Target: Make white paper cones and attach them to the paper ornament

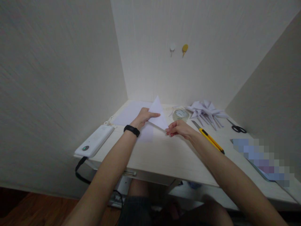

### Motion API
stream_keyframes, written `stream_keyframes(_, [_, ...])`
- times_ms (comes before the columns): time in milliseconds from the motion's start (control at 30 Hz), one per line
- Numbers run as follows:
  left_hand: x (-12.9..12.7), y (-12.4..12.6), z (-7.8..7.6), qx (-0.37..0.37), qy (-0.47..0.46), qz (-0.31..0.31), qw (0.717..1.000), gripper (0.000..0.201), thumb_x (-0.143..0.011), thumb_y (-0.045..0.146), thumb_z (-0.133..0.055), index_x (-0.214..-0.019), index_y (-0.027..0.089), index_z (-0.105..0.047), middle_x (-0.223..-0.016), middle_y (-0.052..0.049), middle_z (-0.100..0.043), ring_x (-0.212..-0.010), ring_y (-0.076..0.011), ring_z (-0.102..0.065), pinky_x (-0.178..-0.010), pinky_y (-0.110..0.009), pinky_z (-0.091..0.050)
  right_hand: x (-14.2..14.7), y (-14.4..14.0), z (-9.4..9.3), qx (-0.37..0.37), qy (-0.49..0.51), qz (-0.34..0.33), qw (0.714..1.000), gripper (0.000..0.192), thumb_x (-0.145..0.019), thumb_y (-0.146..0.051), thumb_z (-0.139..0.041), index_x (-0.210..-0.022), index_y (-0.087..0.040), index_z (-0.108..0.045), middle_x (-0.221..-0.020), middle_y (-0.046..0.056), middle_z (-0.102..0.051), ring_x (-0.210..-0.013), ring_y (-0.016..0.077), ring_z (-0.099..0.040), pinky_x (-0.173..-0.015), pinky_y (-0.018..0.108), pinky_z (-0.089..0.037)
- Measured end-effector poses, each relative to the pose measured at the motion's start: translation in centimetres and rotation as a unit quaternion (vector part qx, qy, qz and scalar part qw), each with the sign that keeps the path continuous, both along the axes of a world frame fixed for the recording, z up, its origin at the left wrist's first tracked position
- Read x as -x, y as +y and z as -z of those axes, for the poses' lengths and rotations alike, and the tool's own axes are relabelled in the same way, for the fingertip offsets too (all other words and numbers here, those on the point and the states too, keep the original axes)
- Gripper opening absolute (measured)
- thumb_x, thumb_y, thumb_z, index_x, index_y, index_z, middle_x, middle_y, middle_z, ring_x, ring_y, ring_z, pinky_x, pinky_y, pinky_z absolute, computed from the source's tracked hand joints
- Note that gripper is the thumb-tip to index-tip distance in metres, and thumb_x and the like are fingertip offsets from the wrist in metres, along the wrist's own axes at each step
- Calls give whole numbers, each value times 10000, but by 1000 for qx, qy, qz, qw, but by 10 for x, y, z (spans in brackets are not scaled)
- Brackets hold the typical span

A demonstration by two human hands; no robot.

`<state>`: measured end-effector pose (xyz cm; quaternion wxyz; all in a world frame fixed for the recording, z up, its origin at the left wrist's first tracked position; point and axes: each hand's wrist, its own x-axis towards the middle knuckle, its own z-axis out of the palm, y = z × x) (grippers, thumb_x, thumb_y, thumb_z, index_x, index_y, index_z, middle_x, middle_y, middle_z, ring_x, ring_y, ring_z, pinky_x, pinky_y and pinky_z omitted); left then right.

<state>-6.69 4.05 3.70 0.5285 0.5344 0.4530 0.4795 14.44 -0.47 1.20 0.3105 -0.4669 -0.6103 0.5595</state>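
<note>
L hand (145, 115): closed on paper triangle (157, 108), thumb atop
R hand (176, 128): pinched on triangle's lwr R corner
Tape roll (181, 115): just R of triangle
Cutter (208, 137): R of triangle

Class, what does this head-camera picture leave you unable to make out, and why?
Head view:
Left hand: most fingertips, hidden behind the triangular paper.
Pixelated item: surface details, blurred by blocks.
Tape roll: print, too small.
Right arm: upper part, cut off by the bottom edge.
</note>
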Motion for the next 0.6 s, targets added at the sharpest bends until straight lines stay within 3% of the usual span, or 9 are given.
stream_keyframes(367, [4, 1, 2, 4, -26, -1, 1000, 276, -533, 176, -868, -743, 78, -719, -794, -117, -744, -633, -190, -655, -605, -298, -498, -2, 2, -2, -19, -23, 35, 999, 385, -551, -430, -879, -708, -122, -711, -606, 73, -688, -513, 111, -547, -513, 242, -444])
stream_keyframes(533, [-10, -4, 13, -12, -18, 33, 999, 375, -542, 235, -888, -846, 74, -738, -892, -145, -757, -691, -210, -678, -637, -309, -516, -3, 4, -1, -106, -70, 44, 991, 495, -665, -639, -745, -683, -150, -675, -555, 27, -600, -498, 109, -476, -479, 246, -360])
stream_keyframes(600, [-16, -6, 18, -17, -19, 49, 998, 386, -549, 255, -893, -858, 79, -743, -906, -146, -759, -702, -210, -680, -640, -304, -516, -2, 7, 3, -131, -67, 77, 986, 534, -659, -691, -708, -671, -159, -663, -514, -1, -538, -476, 107, -428, -460, 254, -308])
